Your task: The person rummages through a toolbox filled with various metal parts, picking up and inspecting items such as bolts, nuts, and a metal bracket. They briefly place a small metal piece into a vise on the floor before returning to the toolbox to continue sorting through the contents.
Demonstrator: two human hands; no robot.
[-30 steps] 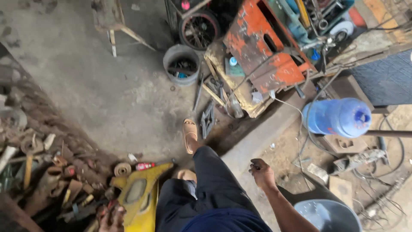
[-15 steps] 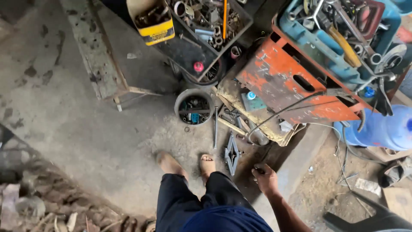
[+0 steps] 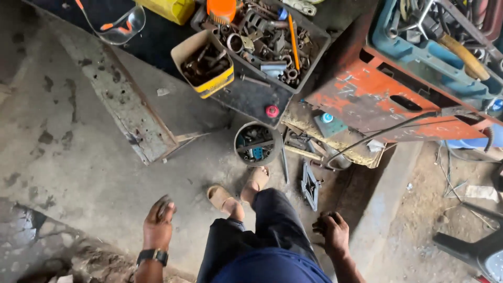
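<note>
The person stands on a stained grey concrete floor [image 3: 78, 157], seen from above, with both hands hanging at the sides over dark blue trousers [image 3: 262, 236].

The left hand [image 3: 159, 222], with a black wristwatch [image 3: 152, 256] on the wrist, hangs above the bare floor. Its fingers are curled loosely inward and its grip holds nothing that can be made out. The right hand [image 3: 331, 231] hangs beside the right thigh, fingers bent into a loose fist; whether the grip closes on something small cannot be told, as the palm is turned away.

Both feet wear tan slide sandals [image 3: 220, 196], toes pointing toward a small round dark metal bucket [image 3: 258, 143] filled with scrap pieces, which sits on the floor just ahead of the feet. To the right of the feet a flat dark metal bracket [image 3: 309, 184] lies on the ground, the thing nearest the right hand.

Above the bucket, a black tray of rusty nuts, rings and fittings [image 3: 272, 36] rests on a dark desk [image 3: 246, 99], with a yellow-rimmed cardboard box of rusty parts [image 3: 204, 63] beside it and a small red cap [image 3: 272, 111] near the desk's edge. A worn orange metal case [image 3: 377, 99] stands to the right. Clear safety glasses with orange arms [image 3: 115, 26] lie at the upper left.
</note>
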